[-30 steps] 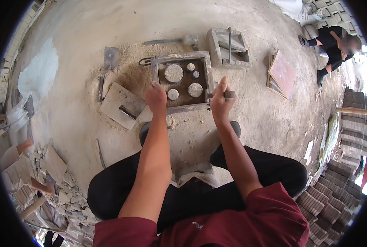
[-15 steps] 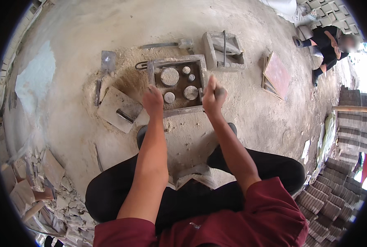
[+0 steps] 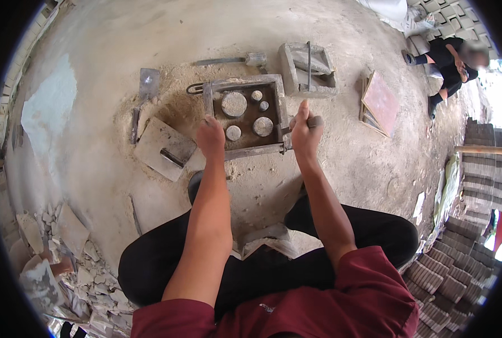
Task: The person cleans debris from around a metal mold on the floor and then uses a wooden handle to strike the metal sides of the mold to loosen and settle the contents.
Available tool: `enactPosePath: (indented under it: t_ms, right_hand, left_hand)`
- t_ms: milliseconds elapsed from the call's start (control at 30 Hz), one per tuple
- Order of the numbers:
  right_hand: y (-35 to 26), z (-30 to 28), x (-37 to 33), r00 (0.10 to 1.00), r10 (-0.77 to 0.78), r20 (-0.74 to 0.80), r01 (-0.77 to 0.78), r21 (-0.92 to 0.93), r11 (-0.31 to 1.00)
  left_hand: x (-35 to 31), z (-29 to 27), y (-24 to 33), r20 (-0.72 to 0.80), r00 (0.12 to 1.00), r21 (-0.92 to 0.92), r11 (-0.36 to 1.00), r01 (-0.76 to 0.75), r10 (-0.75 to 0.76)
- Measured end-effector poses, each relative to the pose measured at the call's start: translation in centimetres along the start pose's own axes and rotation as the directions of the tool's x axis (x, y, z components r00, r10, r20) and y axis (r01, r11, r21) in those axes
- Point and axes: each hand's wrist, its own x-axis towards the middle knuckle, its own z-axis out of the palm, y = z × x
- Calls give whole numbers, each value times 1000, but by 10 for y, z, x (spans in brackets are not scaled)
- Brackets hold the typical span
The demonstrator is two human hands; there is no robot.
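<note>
A rectangular wooden mould frame (image 3: pixel 256 151) lies on the dusty floor in front of me. Inside it, several round pale discs (image 3: pixel 234 104) of different sizes sit on a darker bed. My left hand (image 3: pixel 211 138) is closed on the frame's left wall, near its front corner. Just beyond the right wall, my right hand (image 3: pixel 306 136) grips a short tool with a dark rounded handle (image 3: pixel 316 121). A narrow part of this tool points toward the frame's right wall; I cannot tell whether it touches. The fingertips of both hands are partly hidden.
Left of the frame lie a square board with a slot (image 3: pixel 155 152), a flat metal plate (image 3: pixel 149 83) and loose sand. A box-shaped frame with a bar (image 3: pixel 287 70) stands behind right. Farther right are stacked boards (image 3: pixel 381 101) and a seated person (image 3: pixel 451 62). Rubble (image 3: pixel 87 276) lies lower left.
My right hand has moved a little to the right, away from the frame's wall, with the tool in it. My left hand stays on the left wall.
</note>
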Motion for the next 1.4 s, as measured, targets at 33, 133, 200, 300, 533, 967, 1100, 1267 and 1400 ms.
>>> enactPosePath:
  t_ms: [33, 133, 200, 300, 533, 967, 1100, 1267, 1400]
  right_hand:
    - [-2, -8, -1, 997, -66, -26, 68, 74, 995]
    - [26, -11, -10, 966, -230, -116, 241, 98, 965]
    - [23, -3, -4, 962, -261, -80, 262, 8, 965]
    - [-8, 7, 8, 996, -81, -23, 82, 27, 996]
    - [-6, 9, 5, 974, -217, -62, 216, -24, 976]
    - [-9, 26, 34, 929, -364, -62, 357, -105, 928]
    - [16, 27, 56, 929, -349, -126, 341, -79, 937]
    - [9, 42, 71, 927, -341, -157, 352, 47, 935]
    - [1, 65, 95, 935, -354, -5, 350, -138, 927]
  left_hand:
    - [-2, -2, 5, -7, 1000, -31, 999, 21, -21]
    - [-1, 2, 6, -55, 997, 19, 999, -45, 45]
    - [3, 6, -13, -7, 997, 50, 996, -72, 72]
    - [11, 7, -26, -11, 997, 38, 997, -71, 71]
    - [13, 4, -13, -39, 999, -22, 1000, -16, 15]
    - [0, -4, 0, -80, 997, 12, 1000, 18, -17]
    - [-5, -2, 6, -30, 999, -9, 1000, -25, 25]
    - [-1, -5, -1, 29, 998, 39, 998, 52, -53]
    - [0, -11, 10, 94, 991, 12, 996, 93, -94]
